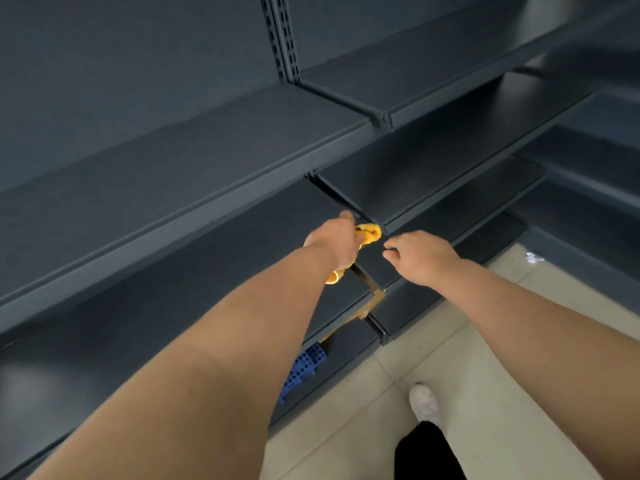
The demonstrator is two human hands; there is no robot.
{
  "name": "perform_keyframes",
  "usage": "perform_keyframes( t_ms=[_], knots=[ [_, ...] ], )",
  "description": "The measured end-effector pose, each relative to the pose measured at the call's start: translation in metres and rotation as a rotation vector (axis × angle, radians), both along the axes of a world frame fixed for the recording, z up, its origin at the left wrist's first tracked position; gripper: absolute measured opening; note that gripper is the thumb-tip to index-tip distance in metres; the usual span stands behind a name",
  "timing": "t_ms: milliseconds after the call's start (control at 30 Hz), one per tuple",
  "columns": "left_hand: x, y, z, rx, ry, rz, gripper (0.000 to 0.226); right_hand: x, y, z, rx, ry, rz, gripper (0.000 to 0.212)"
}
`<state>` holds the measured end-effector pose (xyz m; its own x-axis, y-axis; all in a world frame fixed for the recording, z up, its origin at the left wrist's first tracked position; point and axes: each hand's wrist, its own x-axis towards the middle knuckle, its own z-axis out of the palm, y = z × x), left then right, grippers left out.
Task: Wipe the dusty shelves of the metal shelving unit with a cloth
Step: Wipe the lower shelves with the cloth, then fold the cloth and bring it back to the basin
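Note:
A dark grey metal shelving unit (180,174) fills the view, with several tiers running from left to right. My left hand (334,240) is shut on a bunched yellow cloth (370,234), held at the front corner where two shelf sections of the second tier meet. One end of the cloth hangs out under my wrist. My right hand (420,256) hovers just to the right of the cloth, fingers loosely curled and apart, holding nothing and a small gap away from the cloth.
A blue perforated plastic piece (301,370) lies on the lowest shelf under my left forearm. A brownish bracket (372,299) sits at the shelf joint below. Beige floor tiles (485,341) lie at the lower right, with my white shoe (424,403) on them.

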<state>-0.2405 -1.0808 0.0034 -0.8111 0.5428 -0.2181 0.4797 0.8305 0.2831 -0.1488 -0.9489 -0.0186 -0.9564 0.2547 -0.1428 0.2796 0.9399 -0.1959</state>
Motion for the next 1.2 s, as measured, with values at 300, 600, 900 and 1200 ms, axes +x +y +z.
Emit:
perform_keyframes(
  t_ms=[300, 600, 900, 1200],
  knots=[
    [0.008, -0.029, 0.045, 0.047, 0.056, -0.030, 0.035, 0.030, -0.003, 0.056, 0.035, 0.047, -0.045, 0.040],
    [0.039, -0.011, 0.060, 0.180, -0.001, 0.022, 0.040, 0.059, 0.029, 0.075, 0.034, 0.111, -0.042, 0.040],
    [0.103, 0.047, 0.091, 0.702, -0.343, 0.048, 0.013, 0.100, 0.076, 0.098, -0.247, 0.232, 0.071, 0.064],
    [0.126, 0.089, 0.091, 0.725, -0.061, 0.327, 0.022, 0.132, 0.134, 0.096, -0.117, 0.307, -0.052, 0.015]
  ],
)
